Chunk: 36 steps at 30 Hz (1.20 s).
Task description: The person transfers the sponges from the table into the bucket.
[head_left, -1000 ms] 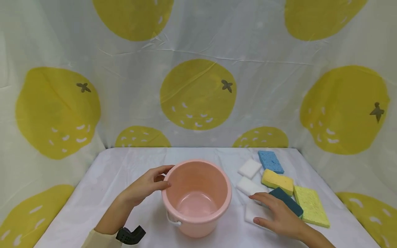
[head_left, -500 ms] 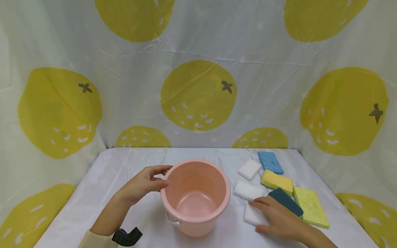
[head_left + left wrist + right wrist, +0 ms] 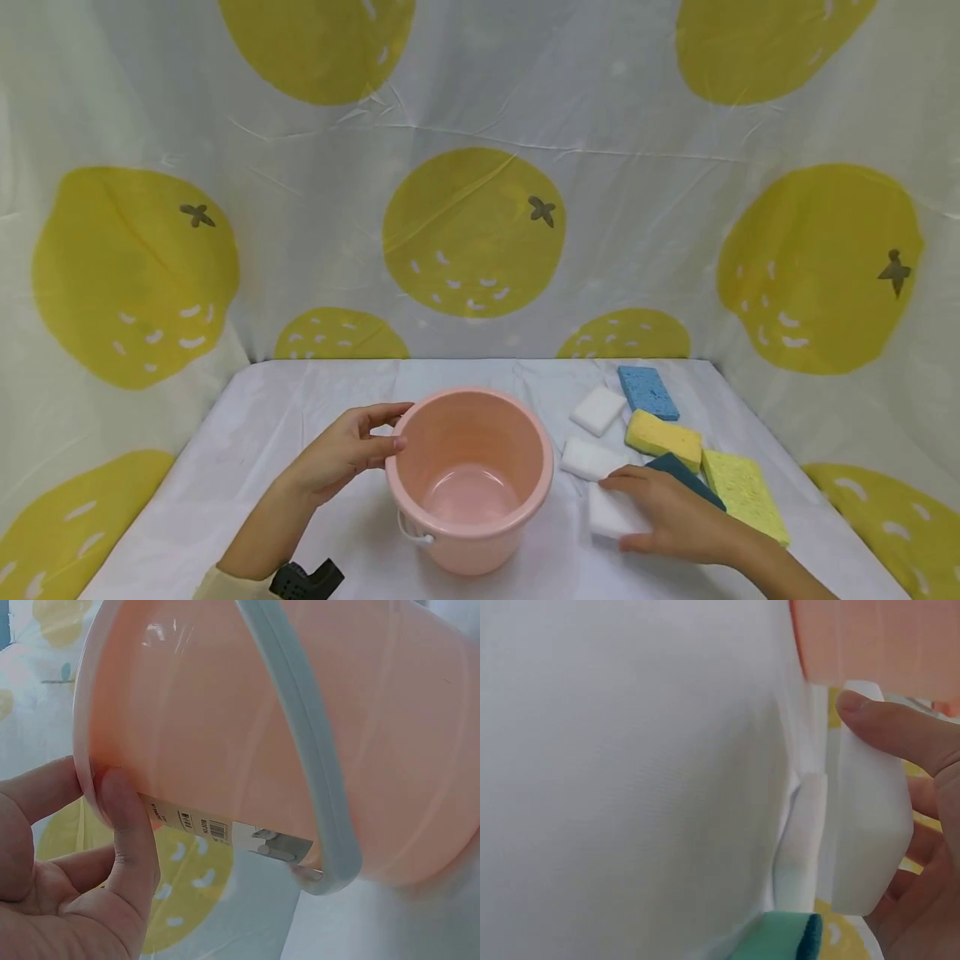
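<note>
A pink bucket (image 3: 468, 533) stands upright at the middle of the table. My left hand (image 3: 348, 450) pinches its left rim between thumb and fingers; the left wrist view shows the bucket's pale handle (image 3: 300, 735) and a paper label (image 3: 225, 829) beside that hand (image 3: 82, 862). To the right of the bucket, my right hand (image 3: 671, 517) holds a white sponge (image 3: 615, 511) between thumb and fingers. In the right wrist view this white sponge (image 3: 870, 817) appears just off the cloth, while part of it is hidden behind the hand.
Around my right hand lie two more white sponges (image 3: 598, 410), a blue sponge (image 3: 648, 393), a yellow sponge (image 3: 663, 437), a dark green scouring sponge (image 3: 686, 479) and a large yellow-green sponge (image 3: 746, 496). A lemon-print curtain (image 3: 472, 233) hangs behind the white-covered table (image 3: 330, 392).
My right hand has moved from above the nearest white sponge to holding it, and the sponge is now slightly raised and tilted. My left hand stays at the bucket's rim.
</note>
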{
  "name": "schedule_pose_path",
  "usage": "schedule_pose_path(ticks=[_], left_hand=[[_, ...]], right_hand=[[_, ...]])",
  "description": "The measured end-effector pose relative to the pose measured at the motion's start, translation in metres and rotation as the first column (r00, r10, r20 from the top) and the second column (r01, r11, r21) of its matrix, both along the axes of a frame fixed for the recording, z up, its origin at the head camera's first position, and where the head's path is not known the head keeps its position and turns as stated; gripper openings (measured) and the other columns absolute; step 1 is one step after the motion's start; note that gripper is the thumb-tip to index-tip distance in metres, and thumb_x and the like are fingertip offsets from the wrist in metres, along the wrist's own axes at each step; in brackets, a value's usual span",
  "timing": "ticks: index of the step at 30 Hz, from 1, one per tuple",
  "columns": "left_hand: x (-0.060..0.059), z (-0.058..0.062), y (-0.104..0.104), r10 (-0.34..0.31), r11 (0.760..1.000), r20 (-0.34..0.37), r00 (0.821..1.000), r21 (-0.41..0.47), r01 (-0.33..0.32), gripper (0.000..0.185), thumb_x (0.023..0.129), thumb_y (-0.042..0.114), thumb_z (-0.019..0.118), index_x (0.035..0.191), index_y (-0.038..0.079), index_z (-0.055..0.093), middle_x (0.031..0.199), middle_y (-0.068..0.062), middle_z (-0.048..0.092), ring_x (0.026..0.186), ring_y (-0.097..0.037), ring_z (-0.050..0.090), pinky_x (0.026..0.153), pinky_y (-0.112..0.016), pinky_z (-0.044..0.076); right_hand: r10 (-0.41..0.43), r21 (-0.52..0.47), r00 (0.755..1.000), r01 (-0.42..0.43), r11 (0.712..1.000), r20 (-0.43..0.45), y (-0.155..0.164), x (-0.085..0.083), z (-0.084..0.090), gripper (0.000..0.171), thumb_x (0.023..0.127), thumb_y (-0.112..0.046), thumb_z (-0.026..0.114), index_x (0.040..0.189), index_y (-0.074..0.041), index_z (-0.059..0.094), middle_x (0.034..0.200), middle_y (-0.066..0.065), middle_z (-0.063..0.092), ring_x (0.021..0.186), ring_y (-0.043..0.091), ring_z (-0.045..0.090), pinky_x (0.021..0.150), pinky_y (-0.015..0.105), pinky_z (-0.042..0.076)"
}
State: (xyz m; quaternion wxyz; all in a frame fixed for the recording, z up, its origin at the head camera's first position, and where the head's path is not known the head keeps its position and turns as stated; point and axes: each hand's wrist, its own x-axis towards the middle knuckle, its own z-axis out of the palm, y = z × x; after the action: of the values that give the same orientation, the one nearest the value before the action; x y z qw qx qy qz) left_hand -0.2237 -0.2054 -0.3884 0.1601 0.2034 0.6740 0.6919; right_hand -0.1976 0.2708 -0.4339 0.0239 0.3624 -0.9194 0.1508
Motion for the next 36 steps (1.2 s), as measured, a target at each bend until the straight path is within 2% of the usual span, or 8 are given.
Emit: schedule_pose_path(ticks=[7, 11, 17, 23, 28, 36], left_hand=[[0.001, -0.001, 0.001, 0.012, 1.000, 0.010, 1.000, 0.005, -0.012, 0.064, 0.098, 0.003, 0.067, 0.152, -0.013, 0.038, 0.130, -0.025, 0.050, 0.097, -0.022, 0.069, 0.087, -0.036, 0.058], [0.001, -0.002, 0.002, 0.010, 1.000, -0.003, 1.000, 0.009, -0.010, 0.063, 0.097, 0.002, 0.067, 0.151, -0.014, 0.038, 0.129, -0.027, 0.049, 0.096, -0.022, 0.070, 0.086, -0.036, 0.058], [0.000, -0.002, 0.001, -0.003, 1.000, -0.030, 1.000, 0.012, 0.003, 0.062, 0.098, 0.002, 0.066, 0.151, -0.014, 0.038, 0.132, -0.028, 0.049, 0.096, -0.024, 0.071, 0.087, -0.038, 0.058], [-0.001, -0.002, 0.001, -0.006, 1.000, -0.031, 1.000, 0.010, 0.007, 0.063, 0.097, 0.004, 0.066, 0.150, -0.015, 0.038, 0.132, -0.028, 0.049, 0.094, -0.022, 0.071, 0.087, -0.035, 0.058], [0.000, -0.002, 0.001, 0.000, 1.000, -0.027, 1.000, 0.005, 0.000, 0.063, 0.097, 0.004, 0.067, 0.151, -0.014, 0.038, 0.132, -0.029, 0.049, 0.093, -0.021, 0.071, 0.086, -0.034, 0.058], [0.000, -0.002, 0.001, -0.003, 1.000, -0.022, 1.000, 0.012, 0.003, 0.064, 0.097, 0.003, 0.067, 0.151, -0.014, 0.038, 0.132, -0.029, 0.048, 0.097, -0.024, 0.071, 0.088, -0.036, 0.058]], right_hand=[[0.044, -0.081, 0.988, -0.056, 0.995, -0.146, -0.001, -0.004, 0.014, 0.062, 0.077, -0.034, 0.093, 0.128, -0.010, 0.070, 0.125, -0.006, 0.063, 0.110, 0.017, 0.062, 0.089, 0.041, 0.055], [0.008, -0.093, 0.992, -0.019, 0.995, -0.123, -0.001, -0.006, 0.026, 0.062, 0.077, -0.036, 0.093, 0.130, -0.013, 0.070, 0.126, -0.005, 0.063, 0.111, 0.020, 0.061, 0.088, 0.044, 0.055], [-0.062, -0.092, 0.997, 0.059, 0.994, -0.036, 0.000, -0.008, 0.041, 0.062, 0.079, -0.044, 0.090, 0.133, -0.019, 0.069, 0.129, -0.004, 0.061, 0.115, 0.023, 0.057, 0.089, 0.052, 0.054], [-0.017, -0.107, 0.997, 0.008, 0.994, -0.079, 0.000, -0.012, 0.051, 0.061, 0.081, -0.044, 0.089, 0.132, -0.019, 0.069, 0.128, -0.004, 0.061, 0.113, 0.022, 0.057, 0.087, 0.048, 0.055], [0.010, -0.111, 0.992, -0.024, 0.994, -0.123, -0.003, -0.015, 0.063, 0.060, 0.080, -0.037, 0.091, 0.133, -0.018, 0.068, 0.129, -0.003, 0.060, 0.114, 0.024, 0.058, 0.086, 0.049, 0.054], [0.019, -0.116, 0.994, -0.032, 0.993, -0.105, -0.013, -0.023, 0.084, 0.060, 0.082, -0.038, 0.089, 0.134, -0.015, 0.068, 0.129, 0.000, 0.061, 0.114, 0.024, 0.059, 0.087, 0.045, 0.056]])
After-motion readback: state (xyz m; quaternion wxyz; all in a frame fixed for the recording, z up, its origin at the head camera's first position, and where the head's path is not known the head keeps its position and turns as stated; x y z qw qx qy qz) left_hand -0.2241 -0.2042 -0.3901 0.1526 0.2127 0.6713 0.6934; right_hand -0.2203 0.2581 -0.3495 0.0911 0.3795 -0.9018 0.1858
